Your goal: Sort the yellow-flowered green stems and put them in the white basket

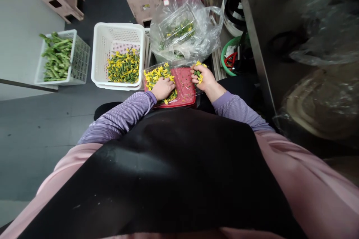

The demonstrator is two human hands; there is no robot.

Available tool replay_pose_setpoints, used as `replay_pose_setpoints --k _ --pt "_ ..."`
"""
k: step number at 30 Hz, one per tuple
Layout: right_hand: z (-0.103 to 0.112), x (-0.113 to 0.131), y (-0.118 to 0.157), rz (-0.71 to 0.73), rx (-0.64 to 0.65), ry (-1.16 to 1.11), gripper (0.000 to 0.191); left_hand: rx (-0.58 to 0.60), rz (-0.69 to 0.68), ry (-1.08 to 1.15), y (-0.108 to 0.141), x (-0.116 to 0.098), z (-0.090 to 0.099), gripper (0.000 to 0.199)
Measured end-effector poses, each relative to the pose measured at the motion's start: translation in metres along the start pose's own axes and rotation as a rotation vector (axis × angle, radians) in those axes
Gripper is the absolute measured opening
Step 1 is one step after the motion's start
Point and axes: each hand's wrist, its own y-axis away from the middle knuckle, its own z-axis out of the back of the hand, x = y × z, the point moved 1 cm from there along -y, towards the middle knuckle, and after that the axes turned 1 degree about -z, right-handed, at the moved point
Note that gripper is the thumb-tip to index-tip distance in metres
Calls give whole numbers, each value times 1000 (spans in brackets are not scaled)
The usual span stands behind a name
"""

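My left hand [163, 89] lies on a heap of small yellow flowers with green stems [156, 76], its fingers flat over them. The flowers fill the left half of a clear plastic clamshell box, which rests on a red tray [190, 99]. My right hand [206, 80] is closed round a small bunch of yellow flowers [199, 76], just above the right side of the box. That half of the box shows only scattered green bits. The fingertips of my left hand are partly hidden among the flowers.
A white basket [98, 56] with more yellow flowers stands to the left; beyond it, another basket [73, 58] holds thick green stalks. Ahead sits a clear plastic bag [207, 41] with packed boxes. A green basket [226, 50] with red-handled scissors and a metal table edge [256, 44] are on the right.
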Motion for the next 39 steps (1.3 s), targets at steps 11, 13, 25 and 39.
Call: replay_pose_setpoints --k 11,13,25,39 --pt "-3 -8 2 -34 12 13 16 -6 57 -28 -7 -11 -13 31" --pt "-3 -9 2 -45 19 22 16 8 41 -5 -8 -7 -12 28" --pt "-8 -25 0 -101 28 201 9 -202 416 864 -8 41 26 19" --pt "-6 -38 -14 257 -90 197 33 -139 665 1569 -33 -1 53 39"
